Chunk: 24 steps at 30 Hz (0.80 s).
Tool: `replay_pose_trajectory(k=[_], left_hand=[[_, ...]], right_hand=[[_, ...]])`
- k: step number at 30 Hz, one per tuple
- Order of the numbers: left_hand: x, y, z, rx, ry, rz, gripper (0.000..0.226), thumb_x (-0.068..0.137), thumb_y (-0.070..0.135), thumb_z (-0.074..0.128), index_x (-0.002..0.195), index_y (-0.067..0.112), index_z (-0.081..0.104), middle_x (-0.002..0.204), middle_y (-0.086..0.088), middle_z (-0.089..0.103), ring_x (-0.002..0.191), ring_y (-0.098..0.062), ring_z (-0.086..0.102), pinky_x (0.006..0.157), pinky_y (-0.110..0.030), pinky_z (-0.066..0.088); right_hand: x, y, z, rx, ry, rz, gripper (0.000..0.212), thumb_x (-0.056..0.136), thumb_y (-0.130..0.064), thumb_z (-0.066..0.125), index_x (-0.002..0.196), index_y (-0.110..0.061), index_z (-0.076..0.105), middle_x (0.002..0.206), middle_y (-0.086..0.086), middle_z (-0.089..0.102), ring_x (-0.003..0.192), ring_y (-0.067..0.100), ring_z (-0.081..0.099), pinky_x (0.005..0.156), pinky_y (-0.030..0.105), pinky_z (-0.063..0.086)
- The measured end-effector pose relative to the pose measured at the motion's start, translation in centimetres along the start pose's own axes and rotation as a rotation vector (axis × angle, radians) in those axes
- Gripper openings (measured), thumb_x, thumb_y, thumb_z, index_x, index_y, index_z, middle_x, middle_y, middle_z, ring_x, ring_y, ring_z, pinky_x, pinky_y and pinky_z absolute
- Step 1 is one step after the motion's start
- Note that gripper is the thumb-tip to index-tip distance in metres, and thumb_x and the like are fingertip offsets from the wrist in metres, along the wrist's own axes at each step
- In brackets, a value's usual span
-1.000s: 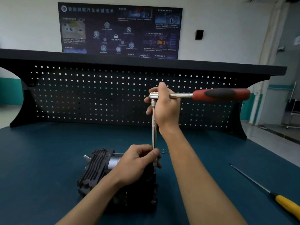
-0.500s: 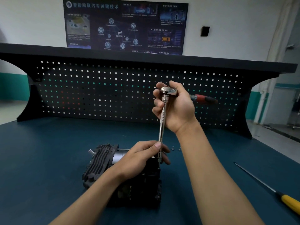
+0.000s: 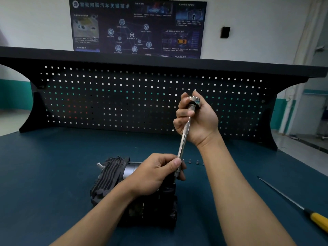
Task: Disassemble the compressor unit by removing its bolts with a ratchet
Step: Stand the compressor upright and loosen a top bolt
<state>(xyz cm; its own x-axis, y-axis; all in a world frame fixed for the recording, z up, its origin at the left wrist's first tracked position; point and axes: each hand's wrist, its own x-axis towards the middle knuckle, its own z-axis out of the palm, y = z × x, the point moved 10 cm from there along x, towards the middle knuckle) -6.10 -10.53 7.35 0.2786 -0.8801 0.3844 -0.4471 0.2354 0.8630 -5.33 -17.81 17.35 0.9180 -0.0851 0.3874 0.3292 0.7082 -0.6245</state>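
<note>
A black finned compressor unit (image 3: 110, 176) with a silver middle section lies on the blue bench. A ratchet with a long silver extension bar (image 3: 183, 139) stands nearly upright over the unit's right end, leaning slightly right. My right hand (image 3: 198, 121) grips the ratchet head (image 3: 194, 101) at the top; the red handle is hidden behind the hand. My left hand (image 3: 156, 174) pinches the lower end of the extension just above the unit. The socket and the bolt under it are hidden by my left hand.
A few small loose bolts (image 3: 193, 162) lie on the bench just right of the extension. A yellow-handled screwdriver (image 3: 301, 208) lies at the right. A black pegboard (image 3: 124, 96) with a shelf on top closes the back of the bench.
The ratchet handle swung from pointing right to pointing away behind my right hand. The extension leans a little more to the right. My left hand kept its pinch.
</note>
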Motion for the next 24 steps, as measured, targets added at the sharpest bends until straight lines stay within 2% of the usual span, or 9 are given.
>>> replay_pose_trajectory(k=[3, 7, 11, 14, 15, 17, 19, 22, 24], left_hand=[[0.1, -0.3, -0.5, 0.004, 0.047, -0.006, 0.031, 0.094, 0.043, 0.053, 0.091, 0.018, 0.071, 0.081, -0.002, 0.075, 0.078, -0.015, 0.063, 0.075, -0.03, 0.048], [0.1, -0.6, -0.7, 0.009, 0.08, -0.026, 0.034, 0.092, 0.046, 0.055, 0.09, 0.018, 0.073, 0.082, -0.003, 0.075, 0.075, -0.019, 0.06, 0.073, -0.034, 0.047], [0.0, -0.4, -0.9, 0.012, 0.088, -0.019, 0.032, 0.091, 0.048, 0.057, 0.088, 0.021, 0.074, 0.082, -0.003, 0.075, 0.076, -0.021, 0.061, 0.074, -0.038, 0.049], [-0.1, -0.5, -0.9, -0.004, 0.096, -0.026, 0.032, 0.091, 0.048, 0.058, 0.088, 0.021, 0.074, 0.082, -0.005, 0.075, 0.075, -0.026, 0.059, 0.072, -0.04, 0.048], [-0.1, -0.6, -1.0, -0.005, 0.097, -0.03, 0.031, 0.091, 0.048, 0.058, 0.088, 0.021, 0.074, 0.082, -0.005, 0.075, 0.074, -0.026, 0.059, 0.072, -0.04, 0.048], [-0.1, -0.7, -1.0, -0.008, 0.099, -0.038, 0.032, 0.09, 0.047, 0.059, 0.089, 0.02, 0.075, 0.082, -0.005, 0.075, 0.072, -0.025, 0.06, 0.071, -0.04, 0.049], [-0.2, -0.6, -1.1, 0.018, 0.109, -0.027, 0.033, 0.09, 0.048, 0.059, 0.089, 0.02, 0.075, 0.08, -0.002, 0.075, 0.075, -0.018, 0.063, 0.073, -0.037, 0.051], [-0.2, 0.0, -1.3, 0.144, 0.146, 0.014, 0.034, 0.087, 0.051, 0.057, 0.087, 0.024, 0.077, 0.077, 0.008, 0.075, 0.085, -0.002, 0.061, 0.079, -0.022, 0.048], [-0.3, 0.0, -1.6, 0.181, 0.192, 0.01, 0.031, 0.088, 0.05, 0.06, 0.084, 0.026, 0.078, 0.076, 0.014, 0.073, 0.089, -0.002, 0.059, 0.08, -0.021, 0.048]], right_hand=[[0.1, -1.1, -1.5, -0.12, 0.189, -0.159, 0.045, 0.103, -0.047, 0.037, 0.089, -0.015, 0.066, 0.073, -0.002, 0.07, 0.046, 0.008, 0.054, 0.044, 0.018, 0.039], [-1.4, -4.2, -2.4, -0.521, 0.443, -0.495, 0.051, 0.107, -0.048, 0.034, 0.09, -0.011, 0.066, 0.075, 0.011, 0.072, 0.049, 0.016, 0.055, 0.047, 0.024, 0.042], [-3.3, -6.1, -0.9, -0.835, 0.555, -0.732, 0.05, 0.107, -0.047, 0.037, 0.087, -0.012, 0.068, 0.068, 0.01, 0.072, 0.048, 0.017, 0.058, 0.047, 0.024, 0.047], [-4.5, -7.0, 0.8, -1.019, 0.607, -0.903, 0.042, 0.107, -0.038, 0.044, 0.085, -0.011, 0.068, 0.061, 0.009, 0.068, 0.054, 0.012, 0.063, 0.054, 0.021, 0.048], [-4.8, -7.0, 1.4, -1.067, 0.63, -0.945, 0.04, 0.107, -0.037, 0.045, 0.084, -0.014, 0.068, 0.06, 0.008, 0.066, 0.055, 0.012, 0.062, 0.055, 0.024, 0.048], [-5.3, -6.9, 2.8, -1.2, 0.666, -1.02, 0.036, 0.106, -0.038, 0.047, 0.076, -0.024, 0.063, 0.054, -0.003, 0.057, 0.053, 0.012, 0.057, 0.055, 0.034, 0.047], [-5.6, -6.7, 4.2, -1.347, 0.68, -1.071, 0.036, 0.107, -0.037, 0.046, 0.074, -0.029, 0.058, 0.051, -0.011, 0.049, 0.052, 0.012, 0.054, 0.053, 0.037, 0.046], [-6.0, -6.6, 5.0, -1.491, 0.743, -1.109, 0.036, 0.106, -0.04, 0.046, 0.09, -0.018, 0.07, 0.052, -0.013, 0.049, 0.052, 0.011, 0.055, 0.051, 0.03, 0.042], [-6.2, -6.6, 4.9, -1.52, 0.789, -1.091, 0.04, 0.104, -0.043, 0.047, 0.084, -0.018, 0.071, 0.049, -0.012, 0.049, 0.048, 0.007, 0.052, 0.05, 0.025, 0.038]])
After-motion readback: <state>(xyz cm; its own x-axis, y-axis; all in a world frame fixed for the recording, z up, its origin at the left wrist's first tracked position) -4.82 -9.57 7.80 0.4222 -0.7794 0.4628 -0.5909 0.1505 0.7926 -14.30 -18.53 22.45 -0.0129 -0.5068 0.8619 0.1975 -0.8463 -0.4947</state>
